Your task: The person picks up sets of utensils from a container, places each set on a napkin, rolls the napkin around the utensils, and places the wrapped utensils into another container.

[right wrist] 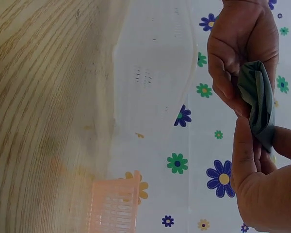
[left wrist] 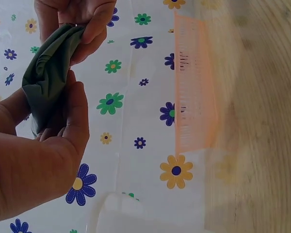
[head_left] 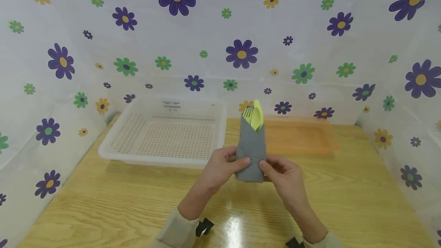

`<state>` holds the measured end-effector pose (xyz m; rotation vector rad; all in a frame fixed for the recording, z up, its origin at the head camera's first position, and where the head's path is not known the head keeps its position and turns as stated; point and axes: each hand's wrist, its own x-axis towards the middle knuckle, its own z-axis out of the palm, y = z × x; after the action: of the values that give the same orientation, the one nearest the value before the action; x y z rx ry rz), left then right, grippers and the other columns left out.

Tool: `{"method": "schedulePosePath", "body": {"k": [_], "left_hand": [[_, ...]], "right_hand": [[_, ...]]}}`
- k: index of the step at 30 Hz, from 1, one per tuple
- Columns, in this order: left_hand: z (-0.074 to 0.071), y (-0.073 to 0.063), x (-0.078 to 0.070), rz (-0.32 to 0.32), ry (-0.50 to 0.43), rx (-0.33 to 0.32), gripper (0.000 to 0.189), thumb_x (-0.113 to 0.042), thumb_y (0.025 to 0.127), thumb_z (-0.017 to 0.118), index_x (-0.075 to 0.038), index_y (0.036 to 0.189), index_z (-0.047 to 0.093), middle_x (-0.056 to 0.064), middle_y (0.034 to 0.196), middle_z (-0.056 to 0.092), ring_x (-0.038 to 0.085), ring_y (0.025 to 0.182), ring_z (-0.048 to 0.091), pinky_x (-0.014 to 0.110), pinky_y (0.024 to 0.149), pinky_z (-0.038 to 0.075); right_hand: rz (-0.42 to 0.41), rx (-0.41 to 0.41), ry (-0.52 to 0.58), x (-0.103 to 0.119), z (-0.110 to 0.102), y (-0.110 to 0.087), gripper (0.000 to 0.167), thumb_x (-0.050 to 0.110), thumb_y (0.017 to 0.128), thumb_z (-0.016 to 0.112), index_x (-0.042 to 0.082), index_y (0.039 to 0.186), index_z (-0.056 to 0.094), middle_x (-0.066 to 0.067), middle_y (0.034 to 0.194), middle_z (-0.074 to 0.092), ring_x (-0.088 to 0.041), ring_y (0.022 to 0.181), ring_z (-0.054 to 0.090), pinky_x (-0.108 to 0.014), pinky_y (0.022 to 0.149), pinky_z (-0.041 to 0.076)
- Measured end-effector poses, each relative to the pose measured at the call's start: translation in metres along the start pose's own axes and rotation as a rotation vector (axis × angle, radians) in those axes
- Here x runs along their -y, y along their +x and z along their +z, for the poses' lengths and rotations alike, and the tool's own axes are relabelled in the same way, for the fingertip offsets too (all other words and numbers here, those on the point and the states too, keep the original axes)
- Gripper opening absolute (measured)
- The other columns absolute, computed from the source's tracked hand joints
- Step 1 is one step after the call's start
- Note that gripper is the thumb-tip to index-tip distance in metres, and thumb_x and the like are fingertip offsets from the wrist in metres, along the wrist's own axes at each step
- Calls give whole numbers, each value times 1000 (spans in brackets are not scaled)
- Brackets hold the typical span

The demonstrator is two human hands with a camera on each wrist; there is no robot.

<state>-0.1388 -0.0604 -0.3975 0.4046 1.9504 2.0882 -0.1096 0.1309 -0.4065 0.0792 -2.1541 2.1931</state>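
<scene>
A folded grey cloth napkin [head_left: 251, 146] is held upright above the table, its top opening cut into a V. Out of that pocket stick a yellow-green fork [head_left: 247, 114], a spoon [head_left: 256, 118] and, behind them, a knife [head_left: 257, 105]. My left hand [head_left: 222, 167] grips the napkin's lower left edge, thumb across the front. On the lower right edge my right hand [head_left: 284, 177] pinches it, thumb in front and fingers behind. Both wrist views show the napkin's folded bottom end [left wrist: 51, 73] between the two hands; the cutlery is mostly hidden there.
Behind my left hand stands a white perforated plastic basket [head_left: 113, 156] on the wooden table [head_left: 138, 202]. An orange plastic basket [head_left: 299, 137] sits at the back right, partly behind the napkin. A flower-print sheet [head_left: 206, 30] walls the back and both sides.
</scene>
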Motion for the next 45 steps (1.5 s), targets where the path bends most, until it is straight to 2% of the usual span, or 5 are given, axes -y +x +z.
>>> {"method": "schedulePosePath", "body": {"k": [6,21,26,30,45], "left_hand": [[-12,-1,-2,-6,32,-10,40,-10,95,65,11,128,58,25,120,67,26,103,69,36,85,56],[-46,-4,-21,-7,180,-85,39,-8,97,63,11,130,55,25,121,66,29,107,68,40,89,55],[-58,-4,-26,-6,231,-71,42,-9,99,59,13,133,50,28,127,62,33,113,64,45,94,52],[-66,-2,-29,-10,270,-67,43,-8,101,55,15,136,45,30,130,59,36,116,61,49,96,50],[-96,10,-37,-103,351,-151,48,-9,103,46,18,142,32,34,142,44,45,132,45,58,107,37]], "right_hand": [[-3,63,-2,0,6,3,25,0,93,65,-9,117,65,-22,104,69,-17,84,69,-34,70,60],[-43,154,21,8,39,27,22,-1,93,65,-10,113,67,-22,98,70,-18,80,72,-38,71,60],[-54,177,20,10,49,34,22,-1,93,65,-10,112,67,-22,100,71,-20,81,72,-42,72,60],[-76,186,7,9,57,39,21,-1,93,64,-10,111,67,-22,98,70,-22,83,72,-36,70,60],[-107,177,-56,3,68,45,18,0,92,65,-8,107,68,-24,96,69,-38,86,70,-30,68,59]]}}
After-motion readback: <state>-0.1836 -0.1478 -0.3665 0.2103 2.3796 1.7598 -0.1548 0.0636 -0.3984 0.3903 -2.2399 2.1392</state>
